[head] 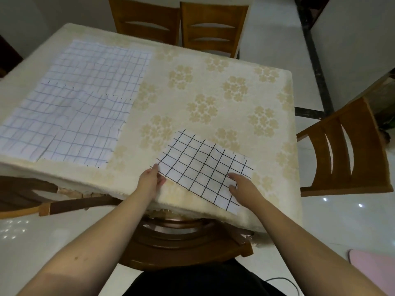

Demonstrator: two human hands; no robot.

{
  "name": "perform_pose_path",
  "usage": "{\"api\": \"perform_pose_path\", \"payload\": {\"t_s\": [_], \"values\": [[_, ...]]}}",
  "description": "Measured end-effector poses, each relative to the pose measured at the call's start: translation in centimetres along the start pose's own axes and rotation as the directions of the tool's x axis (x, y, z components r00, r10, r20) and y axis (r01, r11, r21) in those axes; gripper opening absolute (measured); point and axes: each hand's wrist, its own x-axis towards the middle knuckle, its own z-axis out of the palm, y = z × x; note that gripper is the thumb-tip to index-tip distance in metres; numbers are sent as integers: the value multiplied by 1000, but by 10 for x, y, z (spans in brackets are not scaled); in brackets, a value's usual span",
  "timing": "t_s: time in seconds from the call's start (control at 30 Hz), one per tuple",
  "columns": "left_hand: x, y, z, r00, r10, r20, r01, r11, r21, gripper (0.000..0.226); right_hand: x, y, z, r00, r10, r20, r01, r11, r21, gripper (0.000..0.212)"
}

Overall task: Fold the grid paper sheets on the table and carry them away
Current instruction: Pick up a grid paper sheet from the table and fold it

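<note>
Item one: the small grid sheet [205, 167], white with bold black lines, is lying at the near edge of the bench [213, 86], turned at a slant, with its nearest corner reaching out over the edge.

Your left hand [151, 180] is pinching the sheet's left corner, thumb on top and fingers curled beneath it, so that grip is closed on the paper.

Your right hand [242, 185] is resting flat on the sheet's near right part, fingers straight and spread (pressing, not clutching), so that grip is open.

Item two: the large grid sheets [79, 103], paler with thin bluish lines, are lying spread over the left half of the bench, well apart from the small one. They are overlapping one another; how many there are cannot be told. They are showing creases and small black tick marks along some edges.

Item three: the bench is wearing a cream cloth with a tan flower pattern.

Item four: two wooden chairs [179, 24] are standing side by side at the far edge, another chair [350, 150] is standing at the right side, and a further chair seat [183, 242] is sitting just under the near edge, in front of you.

Item five: a pink thing [372, 268] is lying on the pale glossy floor at the lower right (too cropped to name).
</note>
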Motion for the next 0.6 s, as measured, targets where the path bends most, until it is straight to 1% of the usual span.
{"api": "perform_pose_path", "payload": {"t_s": [0.1, 0.23, 0.27, 0.33, 0.37, 0.43, 0.5, 0.6], "values": [[-18, -12, 10, 996, -79, 47, 81, 996, -45, 25, 25, 5, -17, 1000, 7, -9, -6, 996, 87, 44], [-40, -39, 19, 980, -109, 169, 112, 994, -8, 24, 63, 10, -41, 1000, -18, -14, 20, 989, 145, 38], [-44, -47, 23, 976, -105, 189, 110, 994, -19, 30, 72, 11, -46, 1000, -24, -4, 24, 989, 149, 37], [-50, -63, 35, 975, -95, 199, 102, 995, -23, 62, 90, 14, -52, 1000, -11, 9, 9, 986, 165, 36], [-54, -70, 43, 975, -96, 202, 100, 995, -11, 73, 97, 15, -55, 1000, 3, 8, -4, 986, 166, 36], [-59, -83, 60, 975, -98, 197, 98, 995, 13, 81, 107, 16, -58, 999, 26, 21, -29, 985, 169, 38], [-60, -94, 75, 986, -81, 147, 81, 997, 1, 77, 114, 16, -59, 998, 34, 57, -46, 977, 210, 43], [-60, -99, 90, 999, -25, 24, 26, 999, -41, 53, 123, 18, -56, 995, 31, 96, -55, 966, 253, 48]]}}
